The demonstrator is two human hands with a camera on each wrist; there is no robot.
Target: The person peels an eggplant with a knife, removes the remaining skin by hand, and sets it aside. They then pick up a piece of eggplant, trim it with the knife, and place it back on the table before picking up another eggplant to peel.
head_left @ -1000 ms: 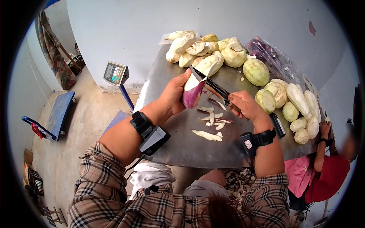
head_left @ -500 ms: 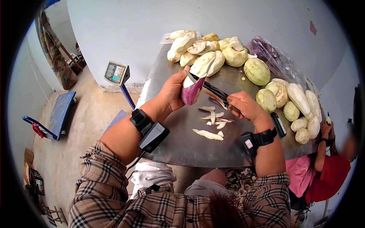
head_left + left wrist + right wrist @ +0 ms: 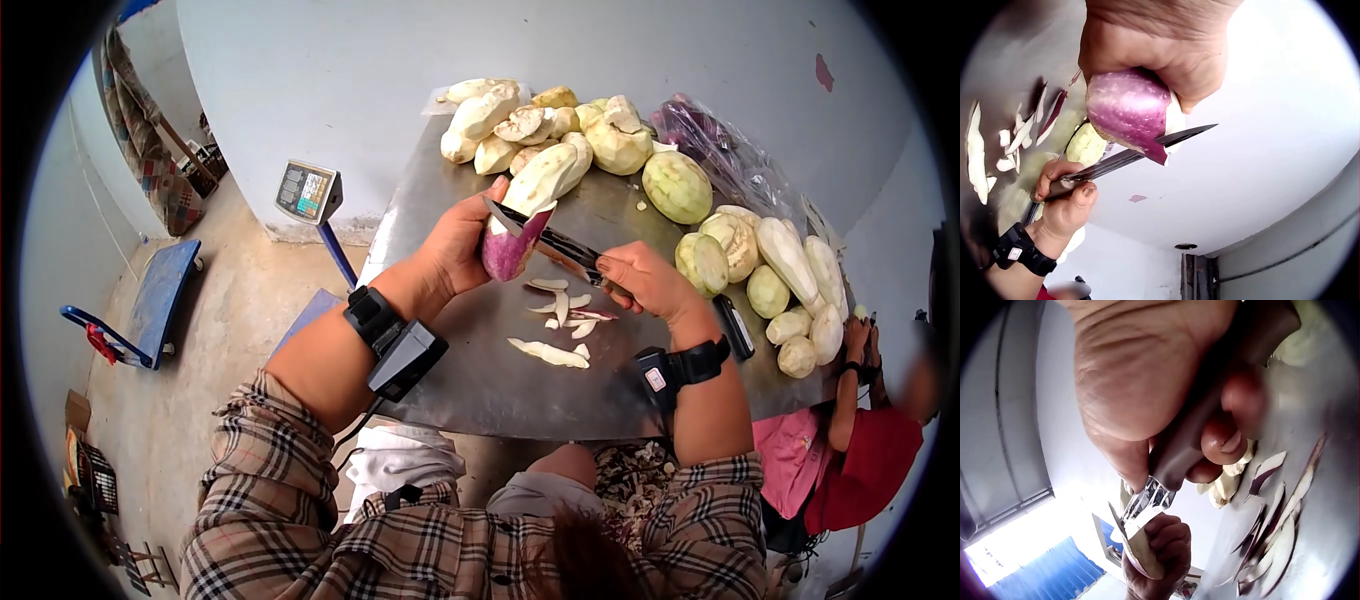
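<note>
In the head view, the left hand [image 3: 458, 245] grips a partly peeled eggplant [image 3: 507, 256], its lower part purple and its upper side white. The right hand [image 3: 645, 278] holds a peeling knife [image 3: 568, 247] whose blade lies across the eggplant. From the left wrist view, a purple flap of skin hangs beside the blade [image 3: 1192, 133], and the tip sticks out past the eggplant [image 3: 1129, 106]. Fingers of the right hand [image 3: 1141, 375] curl round the dark handle [image 3: 1186, 437] in the right wrist view. Cut peels [image 3: 552, 352] lie on the metal table below.
Peeled eggplants [image 3: 480, 115] are heaped at the table's back, with more [image 3: 785, 260] at the right. A clear bag of purple eggplants [image 3: 690, 130] stands behind. A black device [image 3: 735, 328] lies near the right wrist. Someone in red [image 3: 870, 460] is at the right; a scale [image 3: 308, 192] stands left.
The blade has moved a little down the eggplant from nearer its upper end, and a purple flap now stands beside it. Both hands keep their grips.
</note>
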